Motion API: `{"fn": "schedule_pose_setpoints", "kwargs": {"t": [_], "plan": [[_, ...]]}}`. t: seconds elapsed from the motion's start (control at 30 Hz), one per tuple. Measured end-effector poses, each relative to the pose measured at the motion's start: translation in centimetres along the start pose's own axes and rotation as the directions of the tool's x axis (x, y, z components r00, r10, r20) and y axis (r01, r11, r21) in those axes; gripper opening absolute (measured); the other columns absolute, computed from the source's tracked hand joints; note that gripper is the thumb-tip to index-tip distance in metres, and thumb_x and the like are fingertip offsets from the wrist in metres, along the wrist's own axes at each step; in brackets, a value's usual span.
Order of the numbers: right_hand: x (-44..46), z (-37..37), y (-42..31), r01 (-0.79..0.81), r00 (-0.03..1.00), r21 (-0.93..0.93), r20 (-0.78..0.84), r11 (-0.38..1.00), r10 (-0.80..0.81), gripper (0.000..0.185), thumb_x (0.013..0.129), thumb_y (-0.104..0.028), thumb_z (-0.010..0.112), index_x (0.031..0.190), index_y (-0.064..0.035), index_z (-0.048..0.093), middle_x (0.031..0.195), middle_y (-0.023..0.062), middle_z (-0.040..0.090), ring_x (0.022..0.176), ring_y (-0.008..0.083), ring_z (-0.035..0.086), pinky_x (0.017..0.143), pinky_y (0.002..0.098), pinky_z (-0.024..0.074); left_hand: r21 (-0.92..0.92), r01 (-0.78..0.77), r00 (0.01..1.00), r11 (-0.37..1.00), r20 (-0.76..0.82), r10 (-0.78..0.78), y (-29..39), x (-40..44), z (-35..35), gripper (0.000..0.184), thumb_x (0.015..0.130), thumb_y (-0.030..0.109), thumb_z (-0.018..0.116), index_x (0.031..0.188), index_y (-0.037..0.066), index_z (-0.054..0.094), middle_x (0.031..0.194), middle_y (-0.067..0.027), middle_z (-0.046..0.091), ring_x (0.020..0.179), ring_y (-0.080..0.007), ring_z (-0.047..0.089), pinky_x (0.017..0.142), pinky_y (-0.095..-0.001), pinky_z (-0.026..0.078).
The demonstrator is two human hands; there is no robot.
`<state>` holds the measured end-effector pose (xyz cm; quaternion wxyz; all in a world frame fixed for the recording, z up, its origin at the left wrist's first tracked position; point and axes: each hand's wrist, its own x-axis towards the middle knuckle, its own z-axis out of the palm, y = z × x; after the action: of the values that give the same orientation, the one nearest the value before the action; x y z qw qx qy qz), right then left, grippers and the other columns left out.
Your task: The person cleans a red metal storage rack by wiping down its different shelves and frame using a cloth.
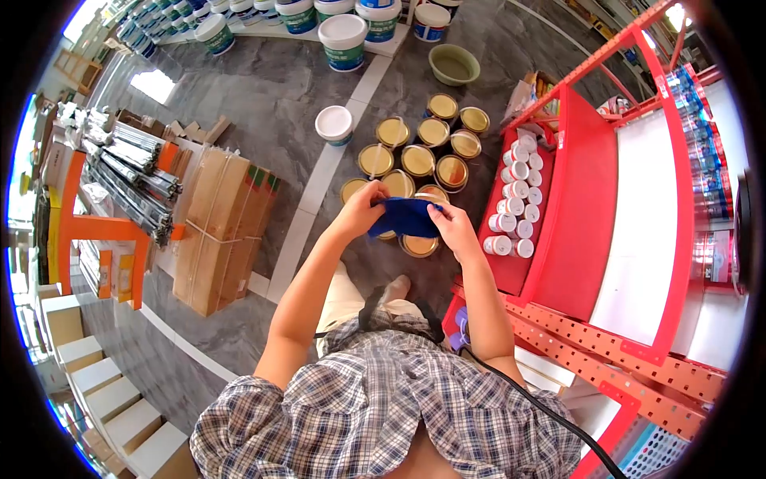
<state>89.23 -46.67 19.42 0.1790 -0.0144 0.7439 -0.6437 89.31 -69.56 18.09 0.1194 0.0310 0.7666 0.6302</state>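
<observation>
A dark blue cloth [407, 217] is stretched between my two hands in front of me. My left hand [365, 209] pinches its left edge, and my right hand [455, 227] grips the upper right corner. Under and beyond the cloth, several cans with gold lids [418, 160] stand grouped on the floor. The cloth and my hands partly hide the nearest cans.
On the right, a red shelf [586, 199] holds small white tubs [517, 190]. To the left lies a tied cardboard box [215, 231] beside an orange rack [104, 229]. Ahead are a white-lidded bucket [333, 124], a green basin [454, 65] and more paint buckets [343, 41].
</observation>
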Motion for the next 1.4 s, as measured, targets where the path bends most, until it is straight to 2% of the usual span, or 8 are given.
{"fn": "schedule_pose_setpoints", "kwargs": {"t": [0.17, 0.3, 0.43, 0.6, 0.67, 1.03, 1.27, 1.4], "plan": [[4.9, 8.1, -1.7, -0.148, 0.985, 0.273, -0.04, 0.95, 0.165, 0.027, 0.094, -0.026, 0.059, 0.09, 0.0008, 0.065, 0.076, -0.005, 0.058, 0.067, 0.005, 0.049, 0.063, 0.022, 0.0404, 0.097, -0.026, 0.999, 0.995, -0.038, 0.03, -1.4, 0.0, -8.7, 0.032, 0.077, -0.011, 0.055, 0.105, 0.004, 0.054, 0.093, -0.0062, 0.061, 0.088, -0.0157, 0.057, 0.077, -0.0281, 0.045], [8.5, 16.5, -6.3, -0.004, 0.986, 0.14, -0.166, 0.99, 0.027, 0.03, 0.094, -0.026, 0.059, 0.094, 0.0036, 0.063, 0.076, -0.0017, 0.059, 0.069, 0.0066, 0.049, 0.063, 0.0232, 0.0412, 0.465, -0.41, 0.894, 0.785, 0.036, 0.446, -1.9, 0.8, -15.9, 0.07, 0.061, -0.014, 0.057, 0.126, 0.01, 0.048, 0.142, -0.0137, 0.036, 0.134, -0.0332, 0.033, 0.109, -0.0419, 0.03], [11.9, 20.7, -9.5, 0.176, 0.984, -0.148, 0.036, 0.973, -0.173, 0.026, 0.095, -0.022, 0.057, 0.099, 0.0031, 0.06, 0.078, 0.0025, 0.059, 0.072, 0.0087, 0.051, 0.066, 0.0254, 0.043, 0.024, -0.406, 0.914, 0.914, 0.032, 0.405, -1.9, 1.0, -21.7, 0.068, 0.065, -0.012, 0.058, 0.128, 0.009, 0.047, 0.139, -0.0152, 0.041, 0.135, -0.0325, 0.033, 0.111, -0.0418, 0.028], [15.9, 24.9, -11.9, 0.235, 0.967, -0.025, 0.102, 0.972, -0.232, 0.025, 0.095, -0.024, 0.057, 0.1, -0.0004, 0.061, 0.079, 0.0014, 0.06, 0.074, 0.008, 0.052, 0.069, 0.0247, 0.0443, 0.361, -0.481, 0.876, 0.799, 0.161, 0.455, -2.7, 3.5, -28.2, 0.043, 0.073, -0.002, 0.068, 0.114, 0.004, 0.059, 0.116, -0.0083, 0.061, 0.116, -0.022, 0.053, 0.102, -0.0365, 0.038], [18.3, 25.0, -11.7, 0.22, 0.973, -0.039, 0.075, 0.975, -0.217, 0.024, 0.094, -0.022, 0.059, 0.104, -0.0001, 0.059, 0.083, 0.001, 0.061, 0.077, 0.0083, 0.053, 0.071, 0.0247, 0.0454, 0.105, -0.133, 0.985, 0.986, 0.127, 0.12, -0.8, 4.2, -30.1, 0.029, 0.076, 0.001, 0.068, 0.104, 0.001, 0.062, 0.101, -0.0067, 0.065, 0.1, -0.0149, 0.058, 0.091, -0.031, 0.044], [31.6, 32.7, -8.1, 0.499, 0.862, -0.013, -0.095, 0.866, -0.498, 0.088, 0.072, -0.009, 0.078, 0.143, -0.0032, 0.026, 0.142, 0.0165, 0.034, 0.131, 0.0281, 0.037, 0.108, 0.0422, 0.0309, -0.093, 0.215, 0.96, 0.972, 0.202, -0.193, 0.7, 15.0, -43.3, 0.035, 0.085, 0.016, 0.062, 0.113, -0.004, 0.059, 0.094, -0.0049, 0.064, 0.084, -0.0099, 0.058, 0.075, -0.0242, 0.047], [43.3, 35.1, -11.1, 0.249, 0.958, 0.287, 0.068, 0.925, -0.279, 0.086, 0.075, -0.001, 0.074, 0.145, -0.006, 0.024, 0.12, 0.0118, 0.056, 0.116, 0.0217, 0.052, 0.102, 0.0338, 0.0372, -0.41, 0.362, 0.931, 0.837, 0.205, -0.302, 1.6, 25.0, -52.4, 0.046, 0.087, 0.022, 0.066, 0.123, -0.003, 0.053, 0.108, -0.0115, 0.063, 0.092, -0.0169, 0.063, 0.078, -0.0304, 0.054], [48.1, 34.2, -17.8, 0.309, 0.946, -0.059, 0.12, 0.949, -0.3, 0.065, 0.077, -0.003, 0.071, 0.135, -0.0101, 0.043, 0.102, 0.0109, 0.063, 0.098, 0.0233, 0.061, 0.088, 0.0351, 0.0455, -0.489, 0.47, 0.879, 0.735, 0.182, -0.441, 1.9, 29.3, -56.6, 0.044, 0.089, 0.024, 0.065, 0.123, -0.001, 0.052, 0.109, -0.0122, 0.063, 0.092, -0.0212, 0.065, 0.075, -0.0362, 0.057]]}}
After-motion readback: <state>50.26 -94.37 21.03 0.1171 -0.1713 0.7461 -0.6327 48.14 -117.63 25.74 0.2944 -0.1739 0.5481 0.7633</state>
